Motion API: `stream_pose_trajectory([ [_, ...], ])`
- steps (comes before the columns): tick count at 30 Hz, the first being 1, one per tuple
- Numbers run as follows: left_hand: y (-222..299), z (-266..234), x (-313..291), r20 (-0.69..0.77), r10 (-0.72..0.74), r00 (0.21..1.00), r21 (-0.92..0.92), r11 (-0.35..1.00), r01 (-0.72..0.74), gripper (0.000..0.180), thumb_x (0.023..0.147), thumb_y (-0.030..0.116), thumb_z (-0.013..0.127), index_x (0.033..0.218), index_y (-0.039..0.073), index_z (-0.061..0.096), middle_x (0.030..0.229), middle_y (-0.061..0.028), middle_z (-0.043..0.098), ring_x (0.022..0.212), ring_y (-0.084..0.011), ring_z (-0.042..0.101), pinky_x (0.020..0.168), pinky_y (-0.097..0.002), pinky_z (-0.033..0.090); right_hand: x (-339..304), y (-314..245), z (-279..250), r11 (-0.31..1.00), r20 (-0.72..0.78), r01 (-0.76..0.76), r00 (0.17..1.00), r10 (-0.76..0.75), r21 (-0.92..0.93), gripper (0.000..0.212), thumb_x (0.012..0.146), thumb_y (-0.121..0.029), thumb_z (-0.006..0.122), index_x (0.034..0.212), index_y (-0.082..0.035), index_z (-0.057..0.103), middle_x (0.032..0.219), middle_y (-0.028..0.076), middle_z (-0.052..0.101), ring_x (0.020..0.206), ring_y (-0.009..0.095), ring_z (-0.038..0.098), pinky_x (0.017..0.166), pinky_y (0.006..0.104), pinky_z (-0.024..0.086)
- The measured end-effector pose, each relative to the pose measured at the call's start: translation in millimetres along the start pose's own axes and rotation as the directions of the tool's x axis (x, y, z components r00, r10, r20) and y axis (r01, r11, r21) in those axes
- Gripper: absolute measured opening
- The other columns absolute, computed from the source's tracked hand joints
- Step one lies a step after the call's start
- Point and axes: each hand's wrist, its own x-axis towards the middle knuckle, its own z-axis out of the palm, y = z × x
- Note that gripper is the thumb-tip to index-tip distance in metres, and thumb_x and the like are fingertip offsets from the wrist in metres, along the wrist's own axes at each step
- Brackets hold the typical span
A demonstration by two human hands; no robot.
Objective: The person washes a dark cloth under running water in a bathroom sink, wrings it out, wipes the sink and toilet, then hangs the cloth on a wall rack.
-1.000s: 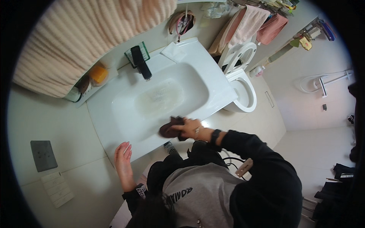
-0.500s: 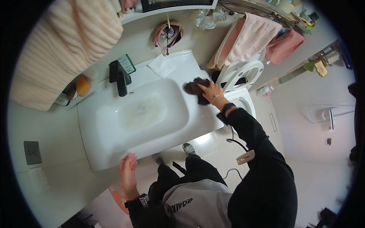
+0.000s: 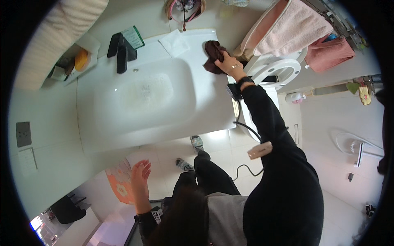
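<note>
My right hand (image 3: pixel 230 65) grips a dark brown cloth (image 3: pixel 213 52). The crumpled cloth lies against the white top of the washbasin (image 3: pixel 209 98), at its far right corner beside the wall. My left hand (image 3: pixel 140 176) hangs in the air in front of the basin's near edge, touching nothing. Its fingers are loosely bent and hold nothing. Whitish water or foam (image 3: pixel 145 93) shows at the bottom of the bowl. A black tap (image 3: pixel 122 53) stands at the back left of the bowl.
A white tissue (image 3: pixel 175 43) and a green-and-white packet (image 3: pixel 133 37) lie along the basin's back edge. To the right stands a toilet with its seat (image 3: pixel 283 76) raised, below a hanging pink towel (image 3: pixel 293 30). A black cable (image 3: pixel 248 168) dangles near my right arm.
My right hand has slid the brown cloth farther back along the basin's right side. My left hand stays low in front of the basin. The whole view has shifted.
</note>
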Motion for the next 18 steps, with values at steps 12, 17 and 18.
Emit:
stream_pose_trajectory([
  [12, -67.1, -54.6, -47.9, 0.003, 0.070, 0.998, -0.284, 0.956, -0.066, 0.020, 0.090, 0.017, 0.053, 0.105, 0.005, 0.057, 0.105, -0.0068, 0.061, 0.101, -0.0174, 0.057, 0.085, -0.0269, 0.042, -270.0, 13.4, 45.0, 0.832, -0.008, 0.400, 0.900, -0.436, -0.386, 0.067, 0.070, -0.030, 0.070, 0.130, -0.038, 0.042, 0.115, 0.014, 0.048, 0.098, 0.031, 0.051, 0.073, 0.0417, 0.050],
  [17, -104.5, -103.6, -86.7, -0.099, 0.078, 0.992, -0.421, 0.900, -0.113, 0.019, 0.091, 0.018, 0.051, 0.104, 0.006, 0.058, 0.105, -0.0048, 0.062, 0.101, -0.0143, 0.056, 0.086, -0.0262, 0.040, -276.6, -68.2, 92.7, 0.322, 0.008, 0.735, 0.406, -0.914, -0.597, 0.065, 0.072, -0.023, 0.065, 0.130, -0.043, 0.042, 0.119, 0.013, 0.046, 0.104, 0.031, 0.047, 0.081, 0.0435, 0.042],
  [18, -111.6, -112.0, -94.1, -0.126, 0.087, 0.988, -0.448, 0.884, -0.135, 0.019, 0.091, 0.018, 0.051, 0.104, 0.006, 0.058, 0.105, -0.0048, 0.062, 0.101, -0.0142, 0.056, 0.086, -0.0262, 0.040, -274.4, -93.8, 107.0, 0.169, 0.025, 0.718, 0.252, -0.968, -0.675, 0.059, 0.075, -0.023, 0.061, 0.128, -0.043, 0.044, 0.120, 0.012, 0.045, 0.106, 0.031, 0.045, 0.082, 0.0454, 0.041],
])
